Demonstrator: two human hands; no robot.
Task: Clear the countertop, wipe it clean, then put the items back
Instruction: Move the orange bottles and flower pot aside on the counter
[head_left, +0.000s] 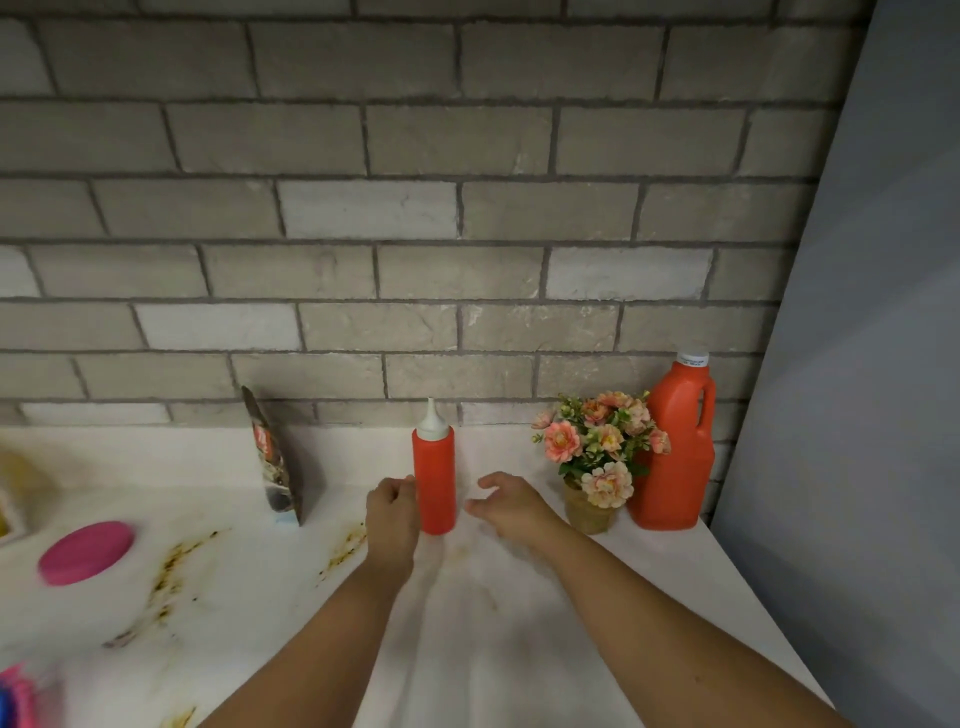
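A red squeeze bottle (434, 483) with a white pointed cap stands upright on the white countertop (493, 623), between my two hands. My left hand (392, 512) is beside its left side with the fingers curled, touching or almost touching it. My right hand (506, 501) hovers just right of the bottle, fingers loosely spread and apart from it. Brown and yellow stains (171, 577) streak the counter to the left.
A small pot of pink flowers (597, 462) and a large red jug (675, 447) stand at the right by the brick wall. A foil pouch (272, 462) leans upright at centre left. A pink round lid (87, 552) lies at the left. A grey panel bounds the right.
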